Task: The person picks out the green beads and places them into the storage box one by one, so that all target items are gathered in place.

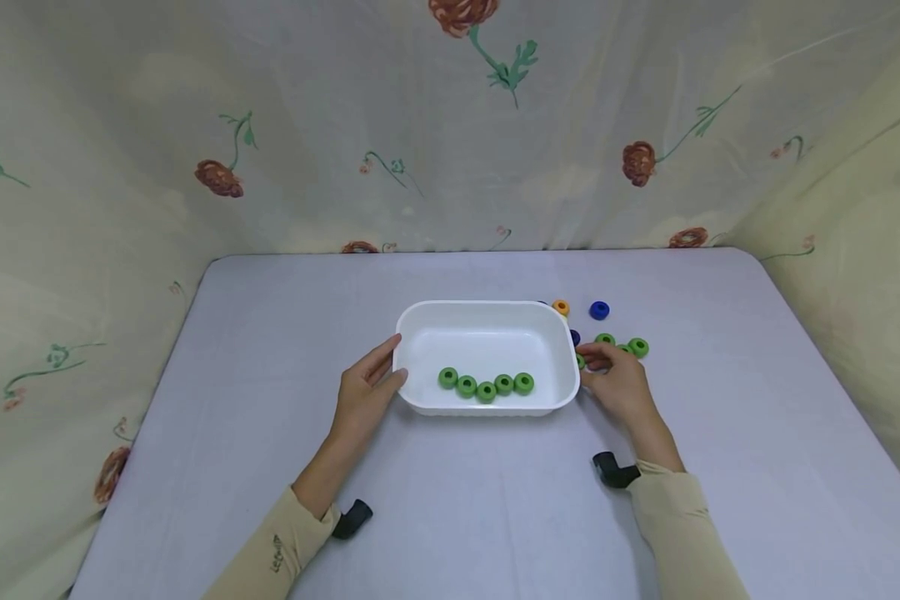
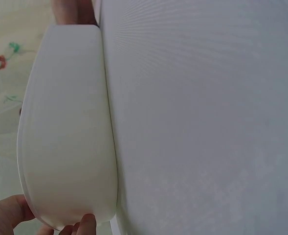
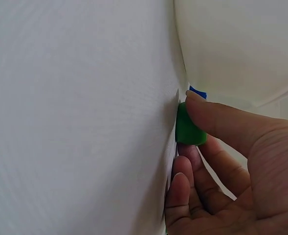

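A white tray holds several green beads in a curved row along its near side. My left hand grips the tray's left end; in the left wrist view, the fingers curl against the wall of the tray. At the tray's right end, my right hand pinches a green bead. The right wrist view has this bead between thumb and fingers of the right hand, low beside the tray, with a blue bead just behind.
More green beads lie right of the tray, partly behind my right hand. A blue bead and an orange bead sit behind them. Another blue bead is close to the tray's right rim. A floral curtain hangs behind the table.
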The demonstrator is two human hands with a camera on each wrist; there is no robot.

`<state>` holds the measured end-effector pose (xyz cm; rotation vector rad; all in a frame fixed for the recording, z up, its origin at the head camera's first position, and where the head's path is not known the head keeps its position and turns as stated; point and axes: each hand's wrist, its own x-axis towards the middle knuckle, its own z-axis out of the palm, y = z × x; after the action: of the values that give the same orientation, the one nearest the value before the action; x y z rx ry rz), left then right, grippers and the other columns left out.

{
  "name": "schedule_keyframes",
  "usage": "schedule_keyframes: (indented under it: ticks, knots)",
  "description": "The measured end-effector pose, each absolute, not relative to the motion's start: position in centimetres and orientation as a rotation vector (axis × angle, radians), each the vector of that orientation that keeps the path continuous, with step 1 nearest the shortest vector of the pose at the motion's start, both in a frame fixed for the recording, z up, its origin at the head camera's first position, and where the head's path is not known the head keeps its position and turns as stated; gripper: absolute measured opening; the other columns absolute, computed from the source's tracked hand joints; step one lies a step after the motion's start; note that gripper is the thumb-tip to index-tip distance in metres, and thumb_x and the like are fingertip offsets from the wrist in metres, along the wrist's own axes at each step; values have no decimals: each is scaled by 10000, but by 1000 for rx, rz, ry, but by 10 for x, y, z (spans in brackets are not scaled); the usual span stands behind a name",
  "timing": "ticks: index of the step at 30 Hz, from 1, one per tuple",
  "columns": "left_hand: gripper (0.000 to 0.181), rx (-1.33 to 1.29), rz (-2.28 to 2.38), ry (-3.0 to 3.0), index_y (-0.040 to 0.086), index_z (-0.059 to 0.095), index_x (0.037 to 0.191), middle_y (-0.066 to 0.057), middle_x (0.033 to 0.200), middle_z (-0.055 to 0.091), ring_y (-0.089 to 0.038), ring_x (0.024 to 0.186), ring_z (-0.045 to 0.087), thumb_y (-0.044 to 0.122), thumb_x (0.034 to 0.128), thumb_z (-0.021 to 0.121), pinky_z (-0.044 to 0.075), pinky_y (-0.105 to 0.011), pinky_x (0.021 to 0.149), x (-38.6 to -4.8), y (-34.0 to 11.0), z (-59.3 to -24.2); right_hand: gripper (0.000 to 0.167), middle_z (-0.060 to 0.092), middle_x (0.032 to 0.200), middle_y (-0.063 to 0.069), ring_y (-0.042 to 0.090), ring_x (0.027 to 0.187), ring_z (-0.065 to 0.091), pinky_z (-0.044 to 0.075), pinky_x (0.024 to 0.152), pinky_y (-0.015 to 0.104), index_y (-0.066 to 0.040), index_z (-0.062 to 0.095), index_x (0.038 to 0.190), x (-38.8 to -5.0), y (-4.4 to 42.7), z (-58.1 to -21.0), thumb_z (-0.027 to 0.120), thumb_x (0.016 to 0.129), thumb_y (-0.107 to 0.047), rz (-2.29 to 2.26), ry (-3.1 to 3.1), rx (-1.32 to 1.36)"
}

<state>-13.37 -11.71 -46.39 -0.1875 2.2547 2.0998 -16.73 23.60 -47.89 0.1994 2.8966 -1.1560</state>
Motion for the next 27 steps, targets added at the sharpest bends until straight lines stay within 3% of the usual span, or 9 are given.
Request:
schedule_keyframes:
  ticks: [11, 21, 27]
  knots:
    - [514, -204, 2082, 2259, 165, 545, 1444, -29, 1550, 482, -172, 1444, 466, 68, 946, 627, 443, -201, 1123, -133, -117, -462, 404, 667, 1136, 208, 258, 972, 612, 471, 760, 183, 1, 649, 1229, -167, 237, -475, 761, 860, -118, -1170, 2881, 243]
    - [517, -219, 2080, 2254, 165, 552, 1438, -30, 1548, 487, -169, 1439, 471, 61, 938, 633, 449, -209, 1121, -134, -117, -464, 461, 655, 1156, 160, 209, 987, 602, 464, 743, 178, -41, 629, 1251, -159, 241, -458, 784, 856, -221, -1201, 2874, 303]
    - [519, -204, 2093, 2248, 160, 547, 1444, -39, 1553, 483, -186, 1445, 467, 55, 941, 625, 445, -216, 1126, -134, -117, -464, 429, 673, 1109, 159, 204, 954, 589, 457, 688, 109, -29, 638, 1220, -155, 244, -441, 797, 855, -189, -1246, 2969, 259]
